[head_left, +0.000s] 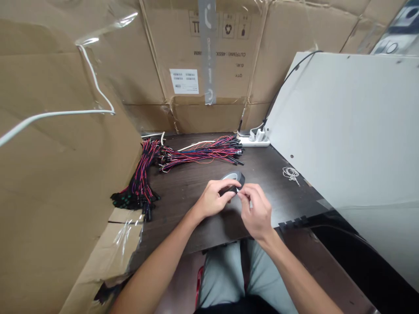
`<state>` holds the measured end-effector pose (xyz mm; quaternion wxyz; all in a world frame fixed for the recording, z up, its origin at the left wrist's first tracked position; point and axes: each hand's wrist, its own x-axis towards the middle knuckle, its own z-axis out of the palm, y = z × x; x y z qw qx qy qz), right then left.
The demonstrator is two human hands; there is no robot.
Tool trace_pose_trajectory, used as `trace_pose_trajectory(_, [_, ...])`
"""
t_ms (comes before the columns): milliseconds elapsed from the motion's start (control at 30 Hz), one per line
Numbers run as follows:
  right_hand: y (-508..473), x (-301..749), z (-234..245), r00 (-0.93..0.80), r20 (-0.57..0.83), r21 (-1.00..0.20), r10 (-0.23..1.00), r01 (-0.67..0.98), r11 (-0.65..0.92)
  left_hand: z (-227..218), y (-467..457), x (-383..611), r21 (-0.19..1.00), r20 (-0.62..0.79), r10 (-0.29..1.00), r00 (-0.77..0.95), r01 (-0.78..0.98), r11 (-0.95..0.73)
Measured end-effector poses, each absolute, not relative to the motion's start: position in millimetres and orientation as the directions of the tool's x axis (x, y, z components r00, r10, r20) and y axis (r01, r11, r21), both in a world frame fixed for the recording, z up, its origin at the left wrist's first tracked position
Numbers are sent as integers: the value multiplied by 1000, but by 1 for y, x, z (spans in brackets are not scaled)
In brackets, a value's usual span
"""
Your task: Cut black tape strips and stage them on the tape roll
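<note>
Seen from the wearer's head, looking down: nearest are the person's legs in pale grey-green trousers, with a sliver of a red seat edge beside them. Ahead is a dark wood-grain tabletop, with short black strips along its near edge at right.

Both bare hands meet above the near middle of the tabletop. The left hand grips a roll of black tape between thumb and fingers; its pale inner ring shows. The right hand has thumb and forefinger pinched together at the roll's near right side; whether tape lies between them is too small to tell.

Farther right lies a loose coil of thin white cord. At left, a bundle of red, purple and black wires stretches away from the wearer. Beyond the hands, a second wire bundle lies crosswise, near a white power strip with plugs in it.

A white panel stands at right. Cardboard with a white label and grey tape closes the back.
</note>
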<state>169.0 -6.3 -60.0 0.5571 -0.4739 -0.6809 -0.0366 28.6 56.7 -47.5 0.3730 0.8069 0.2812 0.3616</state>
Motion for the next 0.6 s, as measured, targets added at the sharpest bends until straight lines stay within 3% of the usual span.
trace_pose_trajectory(167, [-14,171,-59,161,770,-530,617,700,479,-52,56,32,699,494,688,532,227,-678])
trace_pose_trajectory(467, [-18,162,-75,299,572,-723,764,623,298,-48,57,32,720,480,734,479,263,-642])
trace_pose_trajectory(600, [-14,163,-69,196,543,-698,816,645,310,-47,58,31,707,481,738,472,289,-646])
